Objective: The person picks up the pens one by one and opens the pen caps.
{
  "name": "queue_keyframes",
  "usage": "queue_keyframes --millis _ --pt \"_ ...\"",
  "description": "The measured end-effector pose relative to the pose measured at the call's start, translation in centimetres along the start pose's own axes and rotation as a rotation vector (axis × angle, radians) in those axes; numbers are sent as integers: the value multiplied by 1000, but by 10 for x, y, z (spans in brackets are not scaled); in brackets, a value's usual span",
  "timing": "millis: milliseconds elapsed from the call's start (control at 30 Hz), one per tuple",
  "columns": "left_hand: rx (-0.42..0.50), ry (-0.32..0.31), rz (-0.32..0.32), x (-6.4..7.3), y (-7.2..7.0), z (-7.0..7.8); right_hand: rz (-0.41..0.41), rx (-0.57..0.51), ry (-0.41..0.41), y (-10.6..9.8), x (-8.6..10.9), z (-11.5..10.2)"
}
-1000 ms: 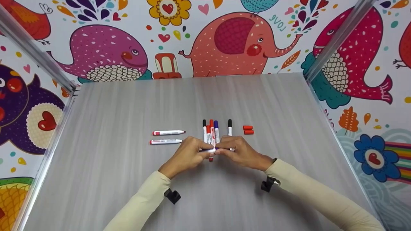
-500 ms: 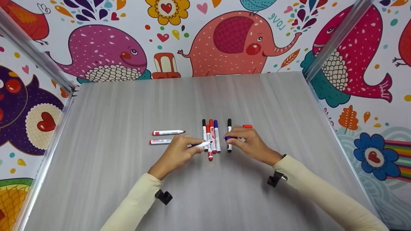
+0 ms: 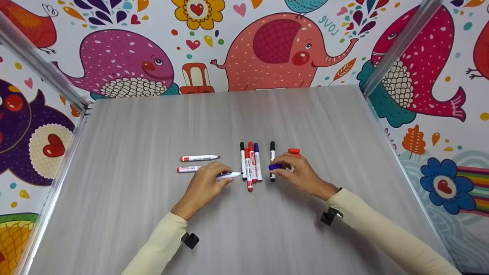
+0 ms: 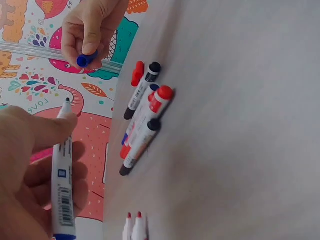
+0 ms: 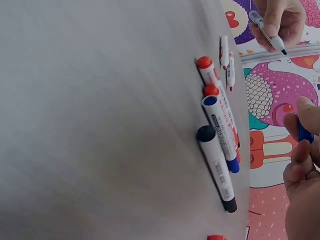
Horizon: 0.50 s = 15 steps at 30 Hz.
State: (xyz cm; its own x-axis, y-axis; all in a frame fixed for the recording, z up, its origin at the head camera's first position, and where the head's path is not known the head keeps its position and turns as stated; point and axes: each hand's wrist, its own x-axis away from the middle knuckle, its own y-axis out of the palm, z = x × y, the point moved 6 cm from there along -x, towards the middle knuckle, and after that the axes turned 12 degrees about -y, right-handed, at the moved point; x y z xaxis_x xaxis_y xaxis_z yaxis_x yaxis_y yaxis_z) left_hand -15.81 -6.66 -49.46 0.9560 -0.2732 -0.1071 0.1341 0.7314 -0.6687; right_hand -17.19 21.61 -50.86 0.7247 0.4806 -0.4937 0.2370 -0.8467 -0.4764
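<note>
My left hand [image 3: 203, 187] pinches an uncapped blue whiteboard marker [image 4: 62, 190] between thumb and fingers, its dark tip pointing right. Held in my right hand [image 3: 300, 173] is the blue cap [image 3: 274, 167], apart from the marker. Between the hands, several capped markers [image 3: 248, 168] in black, red and blue lie side by side on the table. A separate black marker [image 3: 272, 149] lies just under the right fingertips, partly hidden. Two uncapped red markers lie left, the far one [image 3: 198, 157] fully visible, the near one [image 3: 188, 169] partly behind my left hand.
Red caps [image 3: 294, 151] lie beyond my right hand, one mostly covered by it. The grey table [image 3: 172, 122] ends at a back wall [image 3: 214, 42] printed with cartoon animals. Metal posts [image 3: 401, 46] stand at the back corners.
Both hands were together on the marker. They have drawn apart, the blue cap coming off: the left hand moved left with the marker, the right hand moved right with the cap.
</note>
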Motion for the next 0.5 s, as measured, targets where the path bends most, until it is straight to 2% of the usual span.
queue_keyframes --millis 100,333,500 --pt "-13 -3 32 4 -2 -7 0 -7 -1 -1 3 4" --pt "-42 19 88 12 -5 -22 52 12 -97 -8 10 13" --pt "-82 48 125 19 -6 -33 75 35 -95 -15 17 22"
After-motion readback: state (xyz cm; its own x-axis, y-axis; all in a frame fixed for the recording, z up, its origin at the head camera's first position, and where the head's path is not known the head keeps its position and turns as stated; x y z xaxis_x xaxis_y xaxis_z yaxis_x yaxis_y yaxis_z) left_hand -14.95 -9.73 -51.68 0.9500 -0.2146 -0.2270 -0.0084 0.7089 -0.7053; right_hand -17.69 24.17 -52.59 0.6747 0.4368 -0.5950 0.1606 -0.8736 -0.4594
